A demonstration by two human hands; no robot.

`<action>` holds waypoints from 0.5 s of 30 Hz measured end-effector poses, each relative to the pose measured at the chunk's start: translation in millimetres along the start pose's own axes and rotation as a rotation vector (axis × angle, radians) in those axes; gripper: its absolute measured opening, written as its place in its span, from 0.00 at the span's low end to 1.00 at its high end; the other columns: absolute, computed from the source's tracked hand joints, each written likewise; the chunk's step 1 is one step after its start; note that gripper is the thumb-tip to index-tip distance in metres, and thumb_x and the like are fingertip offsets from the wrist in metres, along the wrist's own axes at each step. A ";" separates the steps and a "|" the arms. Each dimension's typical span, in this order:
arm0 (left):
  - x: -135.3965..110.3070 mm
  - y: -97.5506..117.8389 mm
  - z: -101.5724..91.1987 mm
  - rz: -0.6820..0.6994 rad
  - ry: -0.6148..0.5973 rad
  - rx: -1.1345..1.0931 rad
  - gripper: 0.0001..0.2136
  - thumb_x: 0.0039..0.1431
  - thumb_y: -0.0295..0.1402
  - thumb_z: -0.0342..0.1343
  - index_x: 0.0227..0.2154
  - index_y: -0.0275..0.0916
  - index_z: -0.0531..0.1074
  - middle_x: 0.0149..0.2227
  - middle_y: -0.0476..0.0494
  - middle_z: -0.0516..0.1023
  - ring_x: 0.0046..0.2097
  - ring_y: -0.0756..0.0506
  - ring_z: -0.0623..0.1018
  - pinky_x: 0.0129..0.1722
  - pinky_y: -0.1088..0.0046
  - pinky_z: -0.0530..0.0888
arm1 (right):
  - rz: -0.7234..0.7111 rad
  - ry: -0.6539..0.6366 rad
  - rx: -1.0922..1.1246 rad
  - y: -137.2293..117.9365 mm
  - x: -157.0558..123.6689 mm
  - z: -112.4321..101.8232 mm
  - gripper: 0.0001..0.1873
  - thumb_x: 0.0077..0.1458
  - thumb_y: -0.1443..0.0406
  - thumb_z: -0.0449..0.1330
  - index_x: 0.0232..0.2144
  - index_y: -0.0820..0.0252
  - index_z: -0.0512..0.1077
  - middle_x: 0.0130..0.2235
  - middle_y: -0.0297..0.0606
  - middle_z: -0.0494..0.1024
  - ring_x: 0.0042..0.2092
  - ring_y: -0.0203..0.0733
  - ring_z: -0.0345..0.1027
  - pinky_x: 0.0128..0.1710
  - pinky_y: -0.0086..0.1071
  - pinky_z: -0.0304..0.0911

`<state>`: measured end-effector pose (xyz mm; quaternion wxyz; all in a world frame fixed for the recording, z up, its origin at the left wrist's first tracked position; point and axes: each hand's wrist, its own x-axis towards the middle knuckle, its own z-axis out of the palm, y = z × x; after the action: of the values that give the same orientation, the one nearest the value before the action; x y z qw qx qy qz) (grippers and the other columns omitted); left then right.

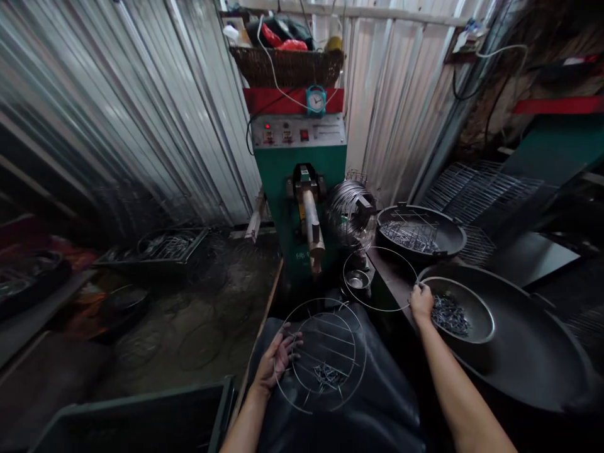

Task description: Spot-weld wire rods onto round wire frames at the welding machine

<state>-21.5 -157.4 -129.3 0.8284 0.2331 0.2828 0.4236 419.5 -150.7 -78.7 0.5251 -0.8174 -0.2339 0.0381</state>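
My left hand (280, 358), its fingers loosely curled, holds the left side of a round wire rack (355, 343) made of two rings joined by short wires, with straight bars across the inner one. The rack is over a dark apron (387, 390) on my lap, where a small heap of short metal pieces (329, 375) shows through it. Pinched in my right hand (421, 303) is the right edge of a plain thin wire ring (377, 247). That ring is in the air, apart from the rack, above a small metal bowl (357, 280).
Ahead stands a green machine (274, 189) with a projecting metal arm (311, 220). A wire coil (346, 204) is beside it. At right, a pan of short metal pieces (450, 314) sits in a large wok (533, 352); another wok (453, 236) is behind. A crate (141, 402) stands lower left.
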 end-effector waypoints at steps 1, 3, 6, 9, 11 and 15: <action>-0.9 -0.3 0.1 0.007 0.002 0.006 0.26 0.61 0.34 0.47 0.60 0.41 0.47 0.47 0.32 0.72 0.44 0.41 0.76 0.36 0.67 0.73 | 0.010 0.001 0.012 2.7 -0.2 1.4 0.21 0.50 0.56 0.49 0.39 0.65 0.70 0.30 0.44 0.75 0.32 0.47 0.68 0.36 0.37 0.61; -2.0 -0.9 -0.7 0.020 0.006 0.011 0.25 0.61 0.34 0.47 0.60 0.42 0.48 0.46 0.33 0.72 0.43 0.42 0.76 0.36 0.67 0.73 | 0.025 0.007 0.038 6.5 0.4 3.2 0.22 0.50 0.57 0.48 0.41 0.65 0.69 0.31 0.44 0.75 0.32 0.46 0.68 0.35 0.37 0.61; -1.6 -2.0 -4.6 0.022 -0.006 -0.004 0.25 0.61 0.33 0.46 0.60 0.42 0.48 0.47 0.33 0.73 0.43 0.42 0.76 0.37 0.67 0.73 | 0.035 0.023 0.082 10.5 1.0 1.1 0.22 0.52 0.57 0.46 0.44 0.64 0.67 0.31 0.42 0.74 0.30 0.43 0.67 0.34 0.36 0.61; 0.6 -2.8 -9.8 0.009 -0.023 -0.027 0.24 0.61 0.33 0.46 0.60 0.44 0.49 0.47 0.33 0.72 0.44 0.42 0.76 0.38 0.66 0.73 | 0.018 -0.016 0.133 13.0 1.1 -5.7 0.21 0.51 0.57 0.47 0.44 0.62 0.67 0.30 0.39 0.73 0.29 0.41 0.66 0.32 0.34 0.61; 2.4 -3.2 -11.9 0.008 -0.036 -0.040 0.24 0.61 0.33 0.46 0.60 0.45 0.49 0.48 0.33 0.72 0.44 0.42 0.76 0.38 0.66 0.73 | 0.004 -0.087 0.159 13.1 1.2 -10.1 0.20 0.50 0.57 0.49 0.41 0.62 0.69 0.28 0.37 0.72 0.27 0.40 0.64 0.31 0.34 0.60; 2.1 -2.8 -9.9 0.005 -0.031 -0.043 0.24 0.61 0.34 0.46 0.60 0.44 0.50 0.48 0.33 0.72 0.43 0.42 0.76 0.37 0.66 0.73 | 0.002 -0.218 0.213 9.8 2.0 -13.6 0.19 0.47 0.57 0.52 0.38 0.61 0.71 0.22 0.32 0.68 0.23 0.38 0.61 0.28 0.32 0.60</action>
<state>-25.5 -155.7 -138.9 0.8364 0.2227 0.2600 0.4281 428.8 -164.6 -80.9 0.5801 -0.7483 -0.2836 0.1518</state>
